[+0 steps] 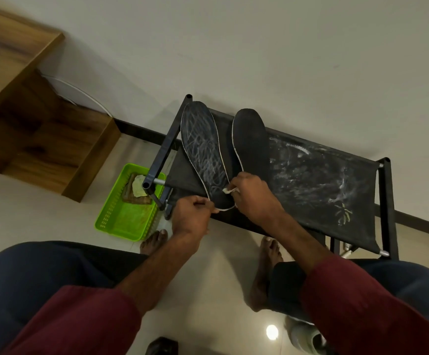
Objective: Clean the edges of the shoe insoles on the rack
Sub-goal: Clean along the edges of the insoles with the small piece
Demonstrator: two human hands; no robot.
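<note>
Two dark insoles lie on the black fabric top of the rack (318, 180). The left insole (203, 147) is streaked with white marks and has a pale edge; the right insole (252, 139) is plain black. My left hand (193, 216) pinches the heel edge of the left insole. My right hand (253, 198) holds a small white cloth (227, 190) against that insole's heel, near its right edge. The heel of the right insole is hidden behind my right hand.
A green plastic basket (123, 219) with a brush and rags stands on the floor left of the rack. A wooden cabinet (29, 119) stands at the left. My bare feet are under the rack's front edge. A pale shoe (305, 336) lies at bottom right. White smears cover the rack's right half.
</note>
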